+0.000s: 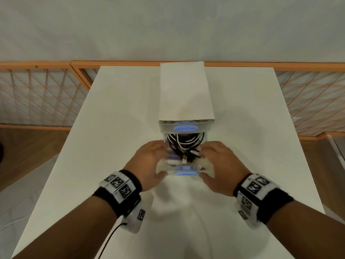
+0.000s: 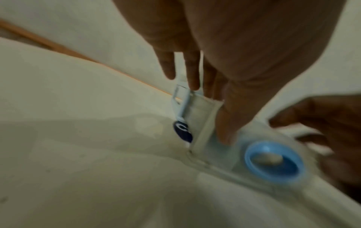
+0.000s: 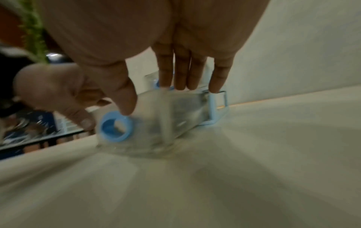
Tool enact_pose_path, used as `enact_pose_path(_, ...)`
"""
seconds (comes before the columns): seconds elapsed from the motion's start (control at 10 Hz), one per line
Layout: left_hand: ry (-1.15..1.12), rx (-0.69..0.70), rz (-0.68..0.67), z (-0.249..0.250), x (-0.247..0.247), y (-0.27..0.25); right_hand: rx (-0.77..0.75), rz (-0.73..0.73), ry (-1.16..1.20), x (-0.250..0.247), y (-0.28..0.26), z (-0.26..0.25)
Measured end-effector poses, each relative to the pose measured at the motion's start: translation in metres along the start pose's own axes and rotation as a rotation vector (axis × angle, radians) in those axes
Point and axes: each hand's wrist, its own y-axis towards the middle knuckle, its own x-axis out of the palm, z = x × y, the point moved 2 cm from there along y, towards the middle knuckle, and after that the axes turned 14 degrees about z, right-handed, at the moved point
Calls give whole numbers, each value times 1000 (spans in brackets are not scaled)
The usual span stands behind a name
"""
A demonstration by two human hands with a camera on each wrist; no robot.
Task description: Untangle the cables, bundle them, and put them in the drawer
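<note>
Your forearms reach in closest to the lens, each wrist banded with a marker cuff, and they meet at the lower drawer (image 1: pixel 184 171) of a small drawer unit (image 1: pixel 185 94) standing on the white worktop (image 1: pixel 115 113). Your left hand (image 1: pixel 151 161) takes the drawer's left side and your right hand (image 1: pixel 218 165) its right, so the load sits squarely between your two grips and should run straight rather than jam. Neither grip is curled tight: in the wrist views the fingers (image 2: pixel 192 72) lie long and nearly straight along the clear side walls, while each thumb (image 3: pixel 125 98) comes round onto the front panel beside the blue ring pull (image 3: pixel 115 128). That is a flat, bracing hold, suited to sliding rather than lifting.

Just beyond your fingertips, between the two grips, the cables (image 1: pixel 183 144) already lie inside the drawer, black and white strands wound together in a loose bunch with some plug ends toward you. Above them the upper drawer (image 1: pixel 185 127) sits closed.

Judging from this, only closing the drawer remains. Watch any loop near the rim; it could catch under the upper drawer.
</note>
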Motion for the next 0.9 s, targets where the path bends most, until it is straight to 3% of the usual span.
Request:
enact_pose_path(0.1, -129, -353, 67, -22, -12, 6, 306, -91, -51, -17, 15, 23)
enact_pose_path(0.2, -257, -546, -235, -31, -6, 27, 332, -313, -100, -12, 41, 31)
enact_pose_path(0.3, -404, -483, -277, -29, 3, 43, 312, -342, -8, -9, 57, 16)
enact_pose_path(0.4, -389, -508, -113, -32, 4, 44, 344, -213, 108, -6, 60, 14)
enact_pose_path(0.5, -213, -583, 172, -34, 7, 46, 399, 41, 205, 6, 61, 24)
enact_pose_path(0.6, -135, -617, 333, -28, 11, 54, 491, 175, 140, 14, 61, 28)
enact_pose_path(0.7, -127, -611, 326, -21, 10, 54, 495, 172, 135, 15, 59, 26)
enact_pose_path(0.9, -183, -672, 177, -17, -8, 10, 595, -19, 104, 2, 18, 28)
